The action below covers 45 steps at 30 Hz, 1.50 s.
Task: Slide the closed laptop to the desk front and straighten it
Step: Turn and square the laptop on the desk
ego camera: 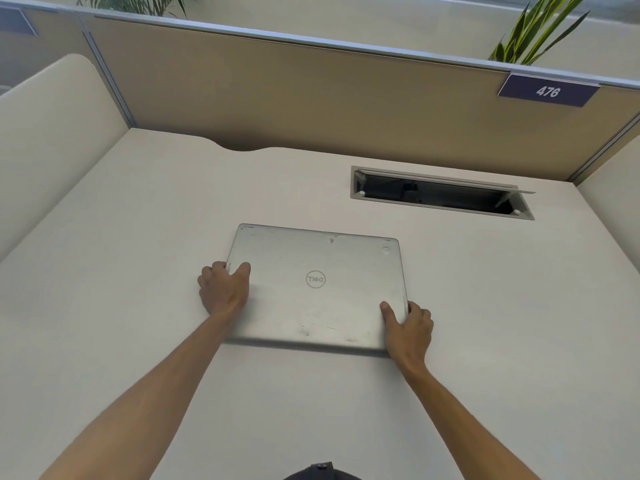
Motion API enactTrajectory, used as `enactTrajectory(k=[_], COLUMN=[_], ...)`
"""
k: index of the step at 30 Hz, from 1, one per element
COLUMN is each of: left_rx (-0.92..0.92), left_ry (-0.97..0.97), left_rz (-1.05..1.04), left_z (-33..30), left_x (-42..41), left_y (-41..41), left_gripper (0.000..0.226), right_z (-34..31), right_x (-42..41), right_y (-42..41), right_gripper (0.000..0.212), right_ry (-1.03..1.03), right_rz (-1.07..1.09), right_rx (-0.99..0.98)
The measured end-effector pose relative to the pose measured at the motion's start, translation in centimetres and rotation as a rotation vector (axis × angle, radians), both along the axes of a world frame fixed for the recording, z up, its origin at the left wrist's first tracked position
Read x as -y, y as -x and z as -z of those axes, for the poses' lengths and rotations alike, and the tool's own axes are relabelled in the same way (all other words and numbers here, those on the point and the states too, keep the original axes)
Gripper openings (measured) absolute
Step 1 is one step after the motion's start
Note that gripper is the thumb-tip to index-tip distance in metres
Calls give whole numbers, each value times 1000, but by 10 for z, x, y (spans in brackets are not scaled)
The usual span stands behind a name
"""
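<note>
A closed silver laptop (317,289) with a round logo on its lid lies flat on the pale desk (138,237), near the middle, slightly skewed. My left hand (225,289) grips its left edge, thumb on the lid and fingers curled around the side. My right hand (410,327) holds the right edge near the front corner, thumb on top. The laptop's near edge casts a shadow on the desk.
An open cable hatch (440,194) is set into the desk behind the laptop to the right. Tan partition walls (311,98) close the back and sides, with a sign reading 476 (549,91). Plants (540,29) stand beyond the partition.
</note>
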<state>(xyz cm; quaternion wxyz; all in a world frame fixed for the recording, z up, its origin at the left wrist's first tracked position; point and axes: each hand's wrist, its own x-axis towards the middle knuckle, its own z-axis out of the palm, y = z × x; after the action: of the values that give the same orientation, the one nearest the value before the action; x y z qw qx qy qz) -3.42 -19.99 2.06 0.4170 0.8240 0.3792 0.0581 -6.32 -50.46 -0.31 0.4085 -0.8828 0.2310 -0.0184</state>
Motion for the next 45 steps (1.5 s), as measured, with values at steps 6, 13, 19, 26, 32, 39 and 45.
enactTrajectory(k=[6,13,19,26,32,39,45], left_rx=[-31,16,106,149,141,124,99], left_ry=[-102,-216,-372,-278,-259,-281,-298], left_rz=[206,494,583,491,472,432,414], left_z=[11,29,47,42,41,39,37], left_x=[-8,-39,-52,-53,-55,-51,-48], left_y=[6,54,104,101,96,90,88], left_gripper=[65,92,113,107,105,105,105], right_z=[1,7,16,16,15,12,9], right_x=[2,22,26,19,15,11,10], right_y=[3,26,48,54,54,48,42], right_gripper=[63,60,131,136,130,129,128], right_ry=[13,4,98,128,58,69,87], right_rz=[-50,-234,-360,-363,-265,-208,-209], right_rx=[-15,113,38,51,89,72,61])
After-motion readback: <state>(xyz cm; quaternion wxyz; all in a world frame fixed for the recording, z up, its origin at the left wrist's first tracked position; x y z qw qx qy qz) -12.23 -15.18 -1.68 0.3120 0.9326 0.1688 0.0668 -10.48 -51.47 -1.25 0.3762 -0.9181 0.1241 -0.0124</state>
